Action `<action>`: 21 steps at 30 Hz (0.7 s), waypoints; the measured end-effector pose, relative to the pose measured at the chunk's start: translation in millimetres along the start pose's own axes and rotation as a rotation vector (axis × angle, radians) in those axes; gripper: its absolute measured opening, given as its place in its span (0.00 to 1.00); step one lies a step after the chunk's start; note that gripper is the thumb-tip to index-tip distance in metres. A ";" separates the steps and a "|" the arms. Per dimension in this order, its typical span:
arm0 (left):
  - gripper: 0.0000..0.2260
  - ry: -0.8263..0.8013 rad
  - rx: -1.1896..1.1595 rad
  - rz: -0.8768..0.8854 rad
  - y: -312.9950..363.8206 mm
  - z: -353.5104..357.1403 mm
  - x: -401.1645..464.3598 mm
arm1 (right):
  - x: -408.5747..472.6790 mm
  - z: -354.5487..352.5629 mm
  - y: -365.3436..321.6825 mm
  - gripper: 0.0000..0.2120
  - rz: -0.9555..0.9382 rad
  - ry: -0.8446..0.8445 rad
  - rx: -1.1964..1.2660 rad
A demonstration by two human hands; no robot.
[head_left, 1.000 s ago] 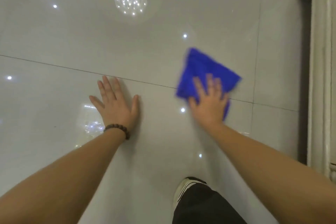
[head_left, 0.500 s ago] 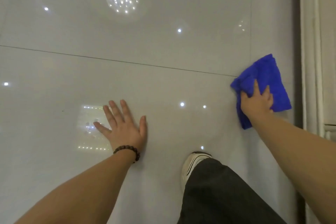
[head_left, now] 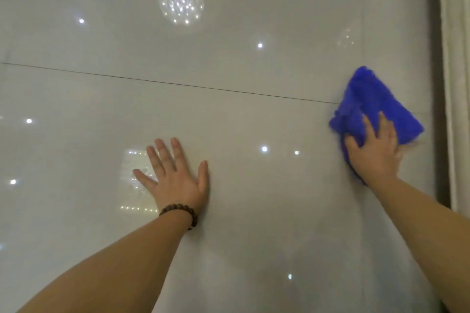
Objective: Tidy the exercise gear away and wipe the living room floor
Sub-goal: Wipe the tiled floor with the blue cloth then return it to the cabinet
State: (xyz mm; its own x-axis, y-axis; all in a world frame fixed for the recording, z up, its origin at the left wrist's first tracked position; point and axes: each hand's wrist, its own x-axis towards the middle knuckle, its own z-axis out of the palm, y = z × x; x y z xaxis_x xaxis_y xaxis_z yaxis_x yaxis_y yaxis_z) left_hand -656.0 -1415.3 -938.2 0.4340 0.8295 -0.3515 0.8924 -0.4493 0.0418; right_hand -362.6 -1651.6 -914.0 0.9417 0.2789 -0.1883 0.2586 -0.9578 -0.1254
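Observation:
A blue cloth (head_left: pixel 368 101) lies crumpled on the glossy white tile floor (head_left: pixel 229 63) at the right, close to the dark edge strip. My right hand (head_left: pixel 376 150) presses flat on the cloth's near part, fingers straight and spread. My left hand (head_left: pixel 175 180) rests flat on the bare floor at centre left, fingers spread, with a dark bead bracelet on its wrist. No exercise gear is in view.
A dark strip (head_left: pixel 438 84) and a pale vertical frame or curtain (head_left: pixel 457 71) run along the right edge. Ceiling lights reflect in the tiles. A thin grout line (head_left: pixel 178 85) crosses the floor from left to right.
My right hand has swept the blue cloth from the middle of the floor to the right edge. My left hand stays planted. My shoe and trouser leg have left the view.

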 end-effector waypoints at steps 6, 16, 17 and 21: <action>0.34 0.047 -0.009 0.007 -1.0 3.4 -1.9 | -59.7 34.1 -74.1 0.29 -0.126 0.094 -0.019; 0.34 0.093 -0.006 0.013 0.2 5.9 -2.2 | 2.2 11.8 -20.7 0.30 -0.213 0.090 -0.073; 0.35 0.093 -0.008 0.012 -0.1 6.6 -2.5 | 9.0 8.3 -12.8 0.33 -0.033 0.075 -0.014; 0.35 0.111 0.004 0.007 -0.9 7.2 -2.3 | -26.1 27.0 -36.3 0.30 -0.125 0.049 -0.099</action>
State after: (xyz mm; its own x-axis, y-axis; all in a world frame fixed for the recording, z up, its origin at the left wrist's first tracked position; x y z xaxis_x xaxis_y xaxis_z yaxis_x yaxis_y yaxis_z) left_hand -658.7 -1419.2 -944.2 0.4518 0.8577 -0.2455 0.8888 -0.4566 0.0405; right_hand -402.4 -1622.2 -930.9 0.9097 0.3948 -0.1288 0.3919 -0.9187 -0.0479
